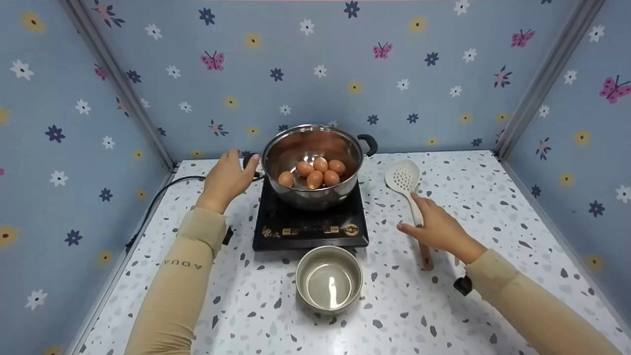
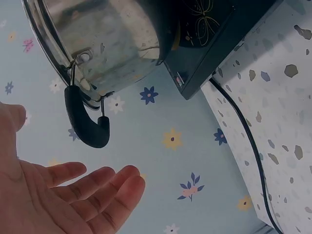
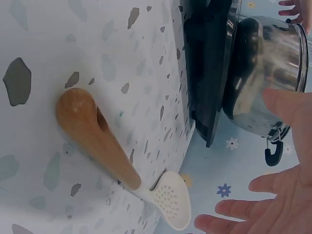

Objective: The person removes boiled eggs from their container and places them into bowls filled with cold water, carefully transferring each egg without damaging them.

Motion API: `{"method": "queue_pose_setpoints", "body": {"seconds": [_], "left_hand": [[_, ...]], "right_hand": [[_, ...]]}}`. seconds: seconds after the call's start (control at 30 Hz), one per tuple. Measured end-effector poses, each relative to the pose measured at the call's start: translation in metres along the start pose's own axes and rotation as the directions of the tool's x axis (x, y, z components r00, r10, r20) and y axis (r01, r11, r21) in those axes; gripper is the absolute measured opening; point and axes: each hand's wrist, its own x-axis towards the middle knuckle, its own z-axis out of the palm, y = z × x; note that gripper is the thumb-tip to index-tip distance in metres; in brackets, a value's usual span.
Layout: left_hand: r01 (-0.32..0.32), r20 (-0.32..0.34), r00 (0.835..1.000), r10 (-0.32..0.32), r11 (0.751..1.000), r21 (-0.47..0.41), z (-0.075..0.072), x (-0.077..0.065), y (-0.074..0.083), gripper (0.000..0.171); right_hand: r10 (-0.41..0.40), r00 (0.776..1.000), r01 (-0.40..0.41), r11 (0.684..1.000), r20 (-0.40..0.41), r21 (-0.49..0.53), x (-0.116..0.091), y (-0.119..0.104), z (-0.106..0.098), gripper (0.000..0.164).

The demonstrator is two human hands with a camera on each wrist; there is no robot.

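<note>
A steel pot [image 1: 315, 197] with black handles stands on a black induction cooker [image 1: 310, 236], several brown eggs [image 1: 315, 178] lying inside it. My left hand [image 1: 227, 178] is beside the pot's left handle [image 2: 85, 119], fingers extended and a gap showing between palm and handle in the left wrist view. Over on the right, a white slotted skimmer [image 1: 403, 176] with a wooden handle [image 3: 97, 139] lies on the table. Above that skimmer hovers my right hand [image 1: 438, 227], thumb and fingers spread, holding nothing.
In front of the cooker sits a small metal bowl [image 1: 329, 286]. A black power cord [image 1: 157, 197] runs along the left side of the speckled table [image 1: 256, 305]. Flower-patterned panels [image 1: 305, 74] enclose the back and both sides.
</note>
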Motion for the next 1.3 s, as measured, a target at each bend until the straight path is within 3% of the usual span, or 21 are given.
{"method": "queue_pose_setpoints", "body": {"seconds": [0.37,0.73,1.03,1.3], "left_hand": [[0.058,0.01,0.998,-0.058,0.993,-0.098,-0.002,0.012,-0.007,0.092],[0.11,0.033,0.994,-0.105,0.97,-0.218,0.0,0.019,-0.01,0.086],[0.152,0.061,0.988,-0.14,0.923,-0.352,0.009,0.028,-0.006,0.077],[0.186,0.088,0.982,-0.164,0.894,-0.407,0.012,0.026,-0.001,0.073]], "right_hand": [[0.087,0.993,-0.094,0.991,0.086,0.09,0.003,0.009,-0.002,0.107],[0.134,0.977,-0.153,0.983,0.168,0.103,0.005,0.022,0.002,0.108],[0.223,0.941,-0.262,0.956,0.254,0.135,0.005,0.033,0.01,0.106],[0.249,0.931,-0.29,0.949,0.268,0.126,0.005,0.034,0.013,0.102]]}}
